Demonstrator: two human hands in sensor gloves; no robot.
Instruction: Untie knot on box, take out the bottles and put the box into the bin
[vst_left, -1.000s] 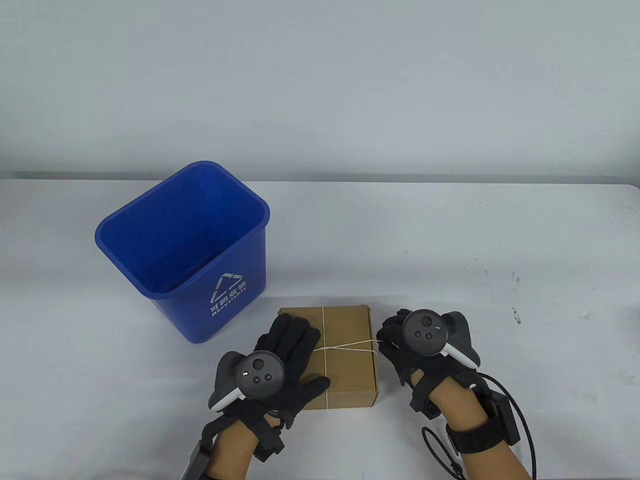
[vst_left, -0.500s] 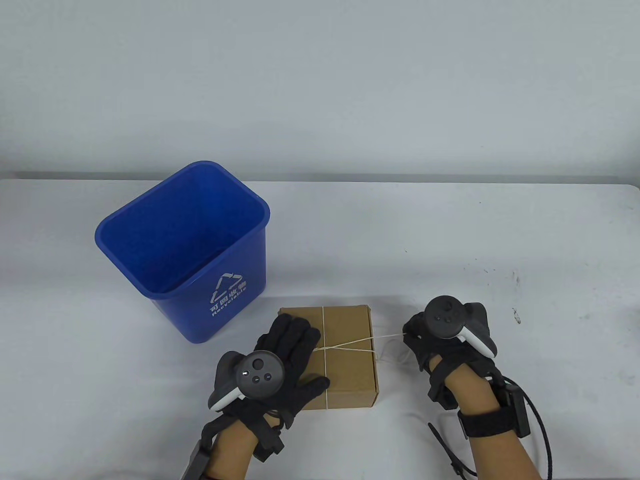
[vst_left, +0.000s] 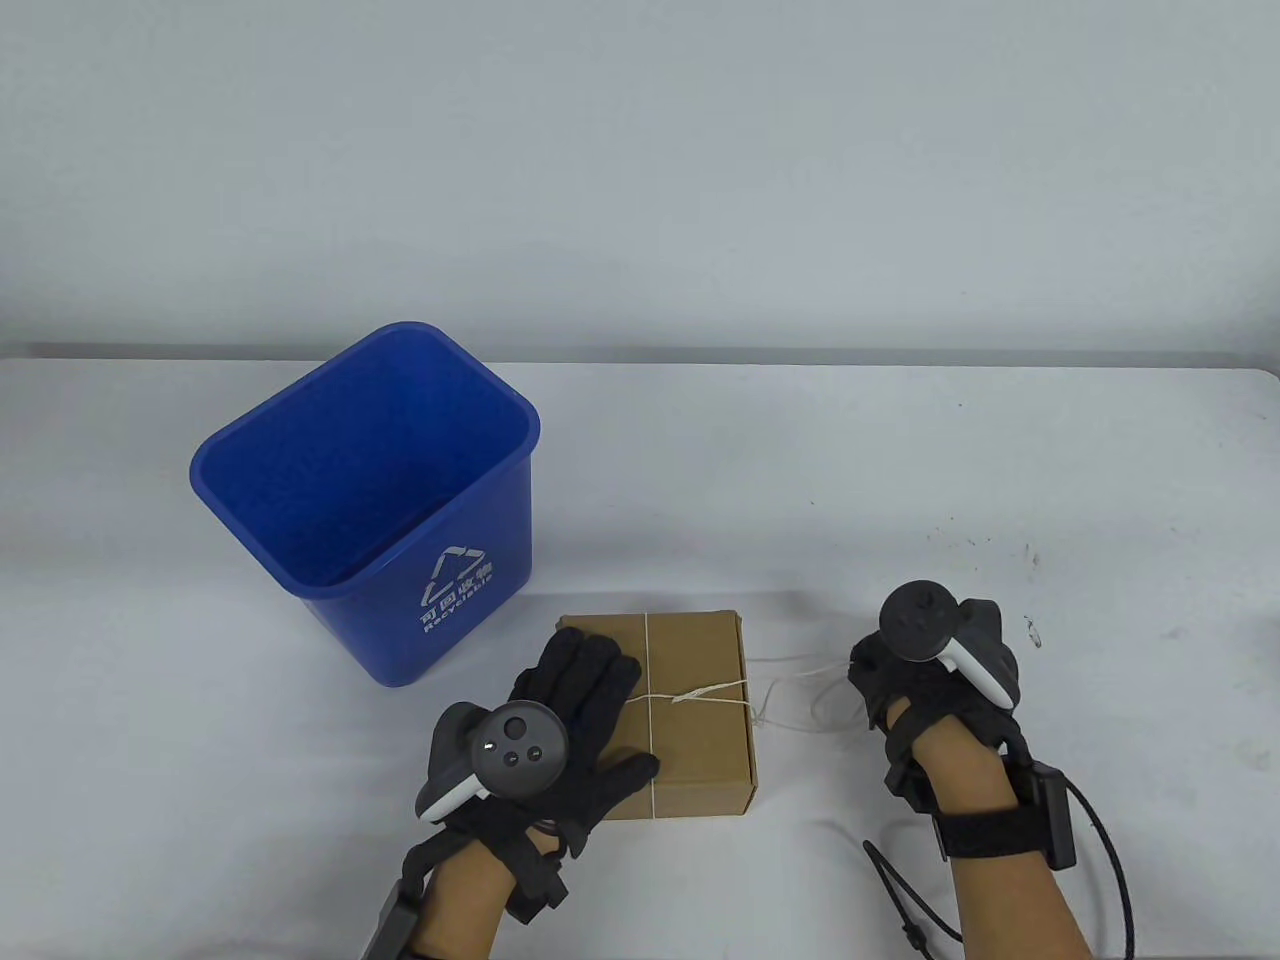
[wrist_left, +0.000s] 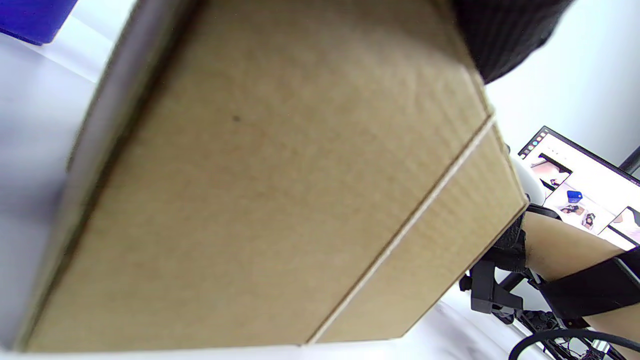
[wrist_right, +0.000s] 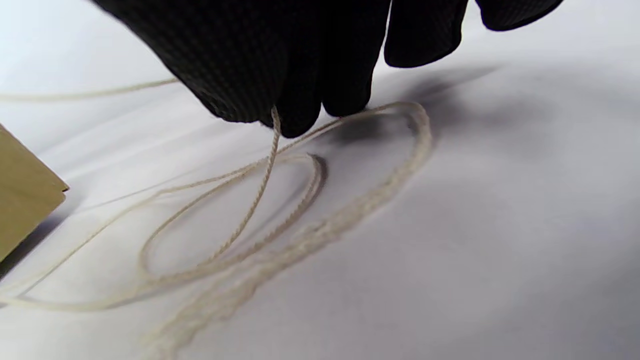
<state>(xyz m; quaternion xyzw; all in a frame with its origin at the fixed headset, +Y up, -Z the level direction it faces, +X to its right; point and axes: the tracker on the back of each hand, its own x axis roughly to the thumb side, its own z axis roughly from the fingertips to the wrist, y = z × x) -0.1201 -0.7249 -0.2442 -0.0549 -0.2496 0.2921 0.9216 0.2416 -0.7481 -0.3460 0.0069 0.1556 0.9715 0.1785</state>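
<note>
A brown cardboard box (vst_left: 695, 740) lies on the white table, tied crosswise with thin white string (vst_left: 700, 692). My left hand (vst_left: 580, 700) lies flat on the box's left half with fingers spread. Its wrist view is filled by the box's side (wrist_left: 280, 200) and a line of string (wrist_left: 425, 205). My right hand (vst_left: 868, 680) is on the table right of the box and pinches the loose string end (wrist_right: 272, 120). From there the string trails in loops (wrist_right: 280, 235) across the table back to the box. No bottles are visible.
A blue recycling bin (vst_left: 375, 500) stands open and upright behind and left of the box. A corner of the box (wrist_right: 27, 195) shows at the left of the right wrist view. A monitor (wrist_left: 580, 190) is seen past the box in the left wrist view.
My right hand has moved rightward away from the box, drawing the string end out. The string, taut half a second ago, now lies slack in loops. The left hand stayed put.
</note>
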